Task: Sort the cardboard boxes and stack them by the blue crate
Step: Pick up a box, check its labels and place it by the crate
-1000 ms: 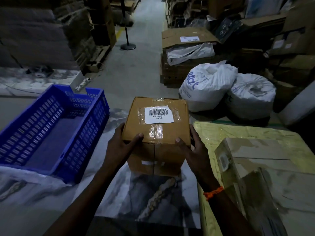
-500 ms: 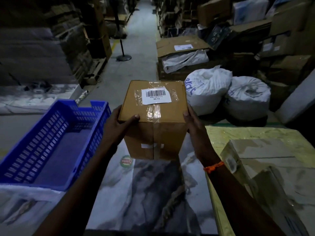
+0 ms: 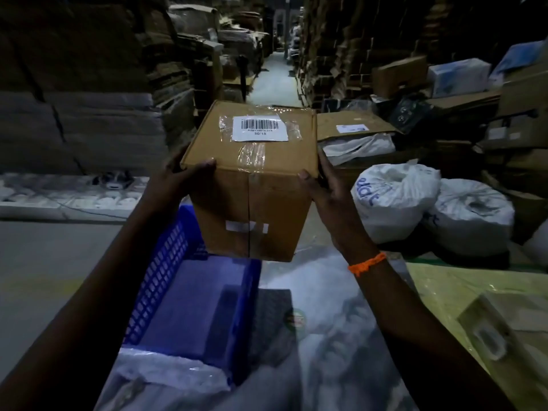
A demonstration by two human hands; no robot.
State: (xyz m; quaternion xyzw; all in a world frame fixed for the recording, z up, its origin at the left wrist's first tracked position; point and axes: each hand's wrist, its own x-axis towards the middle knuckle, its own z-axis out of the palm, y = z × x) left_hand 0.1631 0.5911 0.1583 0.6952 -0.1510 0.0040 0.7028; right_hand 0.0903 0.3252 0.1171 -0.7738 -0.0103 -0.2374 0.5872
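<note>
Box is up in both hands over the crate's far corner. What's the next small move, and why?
Probably ease the cardboard box right and lower it onto the wrapped surface beside the blue crate. The left hand and right hand grip its sides, it hangs partly above the crate's rim, and the job calls for stacking by the crate, not inside.

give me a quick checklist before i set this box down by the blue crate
1. Left hand grips the box at its left edge: ok.
2. Right hand holds its right side: ok.
3. Tape seals the flaps: ok.
4. Barcode label faces up: ok.
5. Free spot beside the blue crate: cannot tell, the box and arms hide much of it.
</note>
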